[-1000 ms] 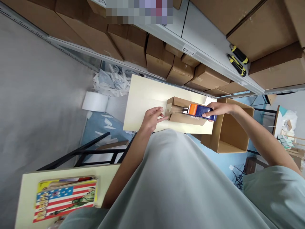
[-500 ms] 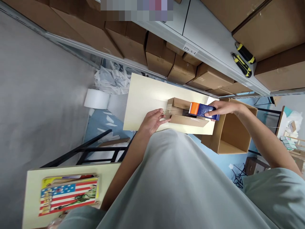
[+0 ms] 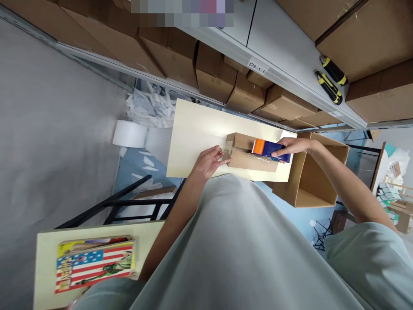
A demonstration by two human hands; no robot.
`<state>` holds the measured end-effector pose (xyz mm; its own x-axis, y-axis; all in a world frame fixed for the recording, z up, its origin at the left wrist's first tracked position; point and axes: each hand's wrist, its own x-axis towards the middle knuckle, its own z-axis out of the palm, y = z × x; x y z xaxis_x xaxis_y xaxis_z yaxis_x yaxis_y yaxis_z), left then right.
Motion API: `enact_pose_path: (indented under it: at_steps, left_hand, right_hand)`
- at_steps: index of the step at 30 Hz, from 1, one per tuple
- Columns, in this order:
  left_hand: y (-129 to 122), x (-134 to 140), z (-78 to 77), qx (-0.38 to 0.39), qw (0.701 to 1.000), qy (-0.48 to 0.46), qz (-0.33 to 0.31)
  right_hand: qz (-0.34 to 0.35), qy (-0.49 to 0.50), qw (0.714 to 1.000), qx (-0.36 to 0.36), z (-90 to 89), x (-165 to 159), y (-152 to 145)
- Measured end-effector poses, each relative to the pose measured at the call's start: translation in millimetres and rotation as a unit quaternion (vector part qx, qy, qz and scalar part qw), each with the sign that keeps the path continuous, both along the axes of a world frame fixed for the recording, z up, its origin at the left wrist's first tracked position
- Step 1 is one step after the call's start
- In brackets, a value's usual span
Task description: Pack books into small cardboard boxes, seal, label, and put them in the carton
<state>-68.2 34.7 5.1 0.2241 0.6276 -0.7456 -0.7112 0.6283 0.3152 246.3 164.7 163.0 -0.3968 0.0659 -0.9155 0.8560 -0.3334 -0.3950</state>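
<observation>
My right hand (image 3: 290, 147) is wrapped round a blue tape dispenser (image 3: 273, 150) with an orange toothed front. The dispenser rests on top of a small cardboard box (image 3: 240, 161), near its right end. Clear tape runs along the top of the box, whose upper flaps lie together. At the box's left end is my left hand (image 3: 209, 162), its fingers apart and slightly bent, with a fingertip touching the box's edge. The box lies on a cream tabletop (image 3: 193, 129).
A large open carton (image 3: 318, 176) stands right of the tabletop. Behind it, a shelf (image 3: 277, 56) bears cardboard boxes and two yellow-black cutters (image 3: 329, 88). A white roll (image 3: 130, 133) stands at left. Magazines (image 3: 97, 265) lie on a second table at lower left.
The box's top flaps, which stood apart, now lie together. My right hand has moved slightly left with the tape dispenser, now lower against the box top. My left hand has hardly moved.
</observation>
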Motion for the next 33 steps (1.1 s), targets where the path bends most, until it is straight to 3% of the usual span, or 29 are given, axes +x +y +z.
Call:
enact_pose_path:
  at_steps: [9, 16, 25, 30, 33]
  left_hand:
    - [-7, 0, -12.9, 0.001, 0.999, 0.045, -0.015]
    - [-7, 5, -47.1, 0.028, 0.984, 0.168, -0.058]
    - [-7, 49, -79.5, 0.115, 0.945, 0.293, -0.084]
    - [-23, 40, -76.2, 0.1, 0.903, 0.408, -0.09]
    - [-35, 42, -58.9, 0.203, 0.896, 0.384, -0.095]
  right_hand:
    - [-0.019, -0.016, 1.0, -0.003, -29.8, 3, -15]
    - [-0.013, -0.011, 1.0, 0.021, -41.3, 7, -22]
    - [-0.011, 0.002, 0.999, 0.039, -40.1, 3, -34]
    - [-0.03, 0.021, 0.998, 0.041, -41.3, 4, -41]
    - [-0.03, 0.031, 0.998, 0.048, -44.3, 7, -44]
